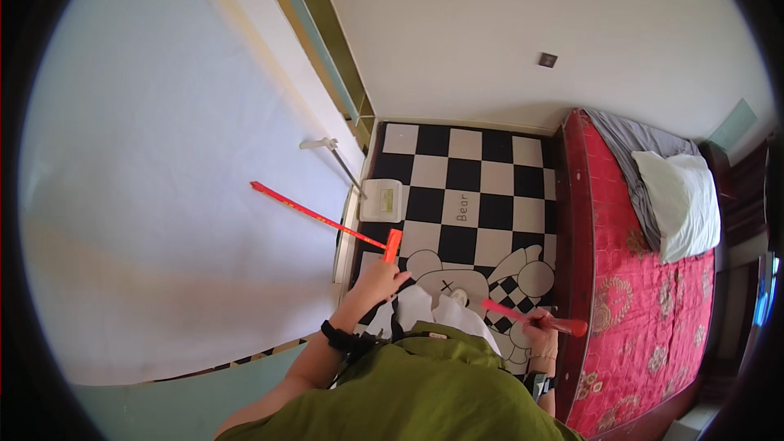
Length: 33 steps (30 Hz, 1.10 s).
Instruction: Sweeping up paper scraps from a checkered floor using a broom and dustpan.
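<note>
My left hand (378, 283), with a dark band at the wrist, grips the lower end of an orange plastic piece (393, 245). A slim red pole (318, 217) with yellow markings runs from that piece up to the left, across the pale panel, in a T shape. At the right, my right hand (539, 329) is closed around a red stick (505, 309). Its thicker, rounded dark-red end (569, 326) points toward the bed; the other end is blurred. Whether the stick and the pole belong together cannot be told.
A large pale panel (165, 208) stands at my left. Beside its foot are a white plastic tub (397, 211) and a grey rod (347, 172) with a white top. Checkered flooring (462, 242) lies below me. The bed's red patterned mattress (631, 324) borders the right side, with a pillow (680, 202).
</note>
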Available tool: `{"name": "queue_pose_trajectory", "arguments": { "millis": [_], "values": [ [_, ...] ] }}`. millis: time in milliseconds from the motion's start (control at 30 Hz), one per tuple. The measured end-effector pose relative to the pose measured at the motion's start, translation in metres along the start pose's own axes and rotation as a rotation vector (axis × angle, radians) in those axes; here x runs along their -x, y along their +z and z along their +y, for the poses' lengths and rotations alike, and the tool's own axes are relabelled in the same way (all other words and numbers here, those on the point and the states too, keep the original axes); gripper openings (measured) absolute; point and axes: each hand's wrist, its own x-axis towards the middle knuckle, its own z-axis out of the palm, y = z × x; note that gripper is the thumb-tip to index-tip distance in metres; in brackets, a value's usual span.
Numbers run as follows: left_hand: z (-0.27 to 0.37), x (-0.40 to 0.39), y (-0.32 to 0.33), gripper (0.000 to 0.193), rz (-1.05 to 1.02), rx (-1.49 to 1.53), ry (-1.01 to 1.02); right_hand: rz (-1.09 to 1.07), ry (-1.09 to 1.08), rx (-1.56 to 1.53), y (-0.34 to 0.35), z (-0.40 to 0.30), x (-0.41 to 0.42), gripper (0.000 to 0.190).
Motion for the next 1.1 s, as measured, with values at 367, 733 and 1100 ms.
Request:
{"name": "queue_pose_trajectory", "arguments": {
  "millis": [367,733,1100],
  "values": [
    [-0.157,-0.162,-0.107,0.041,0.409,-0.463,-0.176,-0.088,0.104,0.104,0.097,0.011,-0.025,0.02],
    [-0.294,-0.291,-0.236,0.042,0.286,-0.673,-0.257,0.037,-0.122,0.015,0.118,0.069,-0.026,0.02],
    [-0.307,-0.332,-0.261,0.04,-0.151,-0.944,-0.02,0.167,-0.329,-0.379,0.11,0.123,-0.014,0.019]
  ]
}}
